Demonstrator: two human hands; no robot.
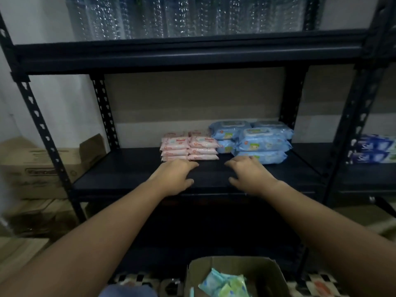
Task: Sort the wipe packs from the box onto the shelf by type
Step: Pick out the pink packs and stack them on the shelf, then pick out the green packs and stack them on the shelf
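Note:
On the dark shelf board stand two stacks of small pink wipe packs side by side. To their right lie larger blue wipe packs, piled in rows. My left hand rests on the shelf just in front of the pink stacks, fingers spread, holding nothing. My right hand lies palm down in front of the blue packs, its fingertips near the lowest blue pack, and is empty too. Below, at the bottom edge, an open cardboard box holds several green and light blue packs.
The black metal rack has perforated uprights and an upper shelf with bubble wrap above. Brown cartons are stacked to the left of the rack. A neighbouring shelf at the right carries blue and white boxes.

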